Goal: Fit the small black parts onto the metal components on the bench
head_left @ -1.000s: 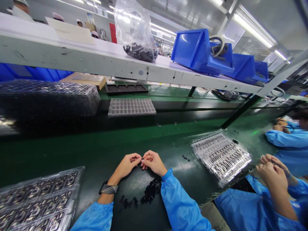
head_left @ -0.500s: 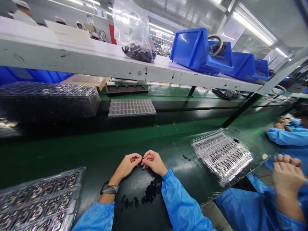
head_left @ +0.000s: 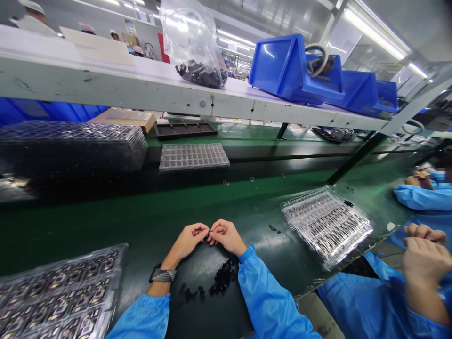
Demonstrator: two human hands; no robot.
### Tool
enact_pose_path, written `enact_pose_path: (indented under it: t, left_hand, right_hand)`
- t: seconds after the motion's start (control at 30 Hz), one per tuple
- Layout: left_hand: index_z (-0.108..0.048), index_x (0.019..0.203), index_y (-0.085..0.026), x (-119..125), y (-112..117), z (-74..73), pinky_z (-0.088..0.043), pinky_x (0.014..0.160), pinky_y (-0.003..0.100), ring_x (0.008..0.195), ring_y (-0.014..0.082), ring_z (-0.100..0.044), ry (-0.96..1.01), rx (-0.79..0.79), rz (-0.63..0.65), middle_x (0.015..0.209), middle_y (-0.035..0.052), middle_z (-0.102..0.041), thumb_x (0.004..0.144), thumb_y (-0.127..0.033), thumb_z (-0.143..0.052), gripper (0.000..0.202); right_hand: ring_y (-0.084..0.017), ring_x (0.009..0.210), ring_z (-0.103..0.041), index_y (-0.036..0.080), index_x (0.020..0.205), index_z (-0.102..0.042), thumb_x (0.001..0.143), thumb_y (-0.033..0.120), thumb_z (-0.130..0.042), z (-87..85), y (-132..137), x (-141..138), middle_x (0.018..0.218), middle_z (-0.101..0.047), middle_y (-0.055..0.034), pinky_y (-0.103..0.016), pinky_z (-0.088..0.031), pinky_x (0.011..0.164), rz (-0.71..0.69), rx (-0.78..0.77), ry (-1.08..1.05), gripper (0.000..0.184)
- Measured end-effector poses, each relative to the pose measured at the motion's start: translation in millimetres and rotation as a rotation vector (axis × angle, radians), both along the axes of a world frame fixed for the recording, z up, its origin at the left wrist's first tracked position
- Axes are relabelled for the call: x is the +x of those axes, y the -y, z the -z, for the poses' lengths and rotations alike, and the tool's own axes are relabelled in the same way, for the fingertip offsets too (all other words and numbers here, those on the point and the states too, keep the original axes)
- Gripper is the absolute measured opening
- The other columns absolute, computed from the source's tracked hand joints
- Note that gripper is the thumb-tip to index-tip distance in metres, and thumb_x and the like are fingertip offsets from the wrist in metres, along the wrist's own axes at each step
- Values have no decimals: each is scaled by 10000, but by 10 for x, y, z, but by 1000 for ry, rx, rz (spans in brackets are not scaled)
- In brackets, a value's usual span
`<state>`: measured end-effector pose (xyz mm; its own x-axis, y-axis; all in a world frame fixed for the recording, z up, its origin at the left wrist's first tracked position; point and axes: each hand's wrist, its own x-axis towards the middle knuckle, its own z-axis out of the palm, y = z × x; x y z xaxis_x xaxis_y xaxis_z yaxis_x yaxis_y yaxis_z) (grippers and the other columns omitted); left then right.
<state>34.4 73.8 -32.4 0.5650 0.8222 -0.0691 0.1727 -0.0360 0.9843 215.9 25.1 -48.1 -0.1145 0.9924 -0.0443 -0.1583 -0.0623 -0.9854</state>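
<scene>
Head view: I see the left hand (head_left: pixel 188 238) and the right hand (head_left: pixel 227 236) low over the dark desk (head_left: pixel 148 221), with their fingertips meeting. The fingers (head_left: pixel 201 229) of both hands are curled and pinched on a small part (head_left: pixel 209 232), which is too small to identify. A pile of black parts (head_left: pixel 222 278) lies just beside the right sleeve. The left tray (head_left: pixel 60 296) and the right tray (head_left: pixel 326 226) lie well apart. A co-worker's hand (head_left: pixel 423 259) is at the right edge.
</scene>
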Motion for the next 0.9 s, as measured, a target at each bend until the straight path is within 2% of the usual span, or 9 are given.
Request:
enact_pose_path:
  t: [0.4,0.63,0.9]
  left_hand:
    - [-700,812,-151,2,30,-44,-460,681,292,660,160,-580,32,-26,-26,741,49,-698,788,-466,-697,316]
    - [-708,827,-144,1,33,-54,-462,679,289,664,158,-579,28,-15,-18,755,53,-698,803,-471,-687,328]
    - [-719,870,-135,2,13,4,-461,672,285,664,156,-580,29,-10,-32,757,56,-699,805,-472,-700,344]
  right_hand:
    - [-192,686,-734,183,852,-619,743,473,-832,-81,50,3,777,-770,-59,-287,-537,635,27,16,54,376]
    - [-178,620,-710,173,838,-628,725,536,-846,-63,35,-2,733,-757,-55,-281,-526,600,44,9,54,438]
    - [-194,658,-735,165,824,-631,733,532,-835,-52,41,-7,745,-768,-72,-274,-527,599,64,6,59,430]
